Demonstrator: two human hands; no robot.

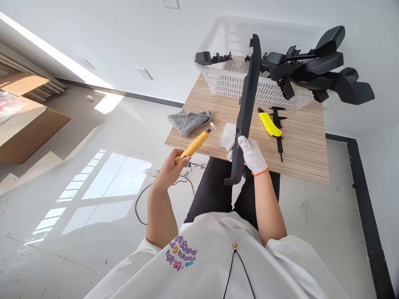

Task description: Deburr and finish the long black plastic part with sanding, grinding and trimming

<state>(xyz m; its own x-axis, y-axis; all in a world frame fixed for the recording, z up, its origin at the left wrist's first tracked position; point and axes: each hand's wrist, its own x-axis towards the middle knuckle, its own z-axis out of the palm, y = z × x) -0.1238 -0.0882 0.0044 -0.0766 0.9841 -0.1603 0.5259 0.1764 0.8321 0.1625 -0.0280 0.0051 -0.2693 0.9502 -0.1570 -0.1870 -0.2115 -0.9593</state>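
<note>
My bare left hand (170, 170) is closed around a yellow-handled tool with a short dark tip (195, 145). Its tip points up and to the right, toward a grey cloth (190, 121) on the table. A long black plastic trim piece (248, 93) stands tilted over the table's front edge, gripped near its lower end by my right hand (249, 153). That hand wears a white knitted glove with an orange cuff; some of its fingers are behind the piece. Just right of it lie a yellow utility knife (269, 124) and a black caliper (277, 118).
A white plastic basket (224, 81) at the back of the wood-grain table (305, 153) holds several black plastic parts (311, 70), some jutting past its right side. A white block (228, 131) sits behind the trim piece. A black cable (137, 207) and cardboard box (34, 133) are on the floor.
</note>
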